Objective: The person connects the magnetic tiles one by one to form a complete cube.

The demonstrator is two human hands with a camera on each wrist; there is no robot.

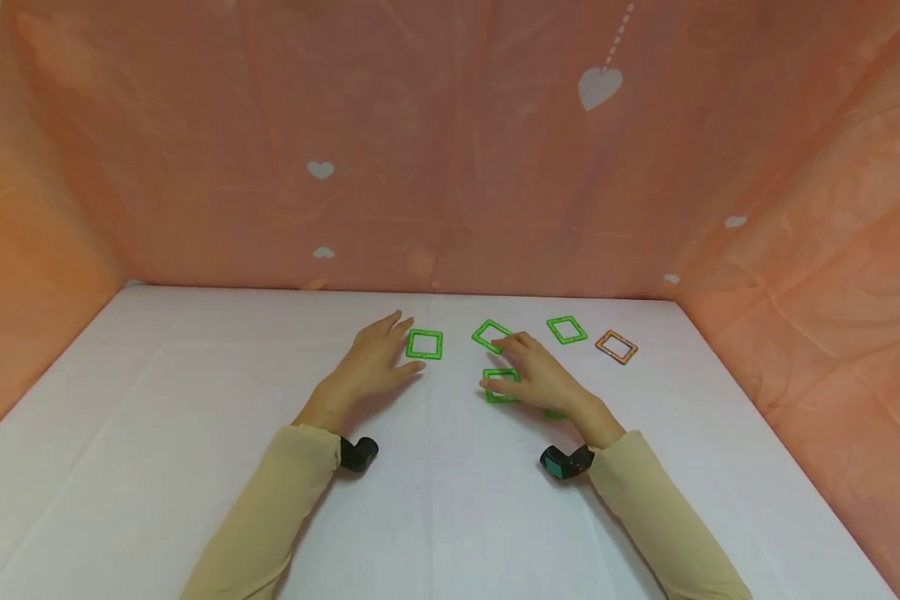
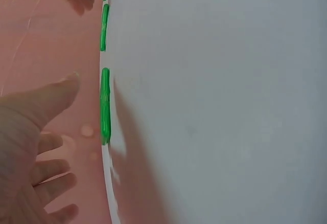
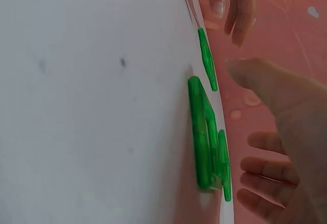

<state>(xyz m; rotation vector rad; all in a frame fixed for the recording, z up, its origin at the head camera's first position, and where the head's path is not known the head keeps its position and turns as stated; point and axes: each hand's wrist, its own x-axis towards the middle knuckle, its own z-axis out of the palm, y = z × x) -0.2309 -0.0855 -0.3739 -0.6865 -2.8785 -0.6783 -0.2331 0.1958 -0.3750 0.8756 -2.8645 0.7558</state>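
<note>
Flat green square frames lie on the white table. In the head view, my left hand [image 1: 371,358] hovers just left of one green square [image 1: 424,357], fingers spread and holding nothing. My right hand [image 1: 540,375] is held over the squares to the right with relaxed fingers. Its thumb overlaps a nearer green square [image 1: 501,372], and its fingertips overlap a tilted one [image 1: 480,328] farther back. Part of another green piece [image 1: 553,413] shows beneath the right wrist, mostly hidden. In the right wrist view, green squares [image 3: 200,137] lie flat below the fingers, apart from them.
Farther right lie another green square [image 1: 558,318] and an orange square frame [image 1: 623,338]. An orange-pink cloth [image 1: 450,167] with white hearts encloses the back and sides of the white table [image 1: 195,400]. Black devices [image 1: 358,455] are worn at both wrists.
</note>
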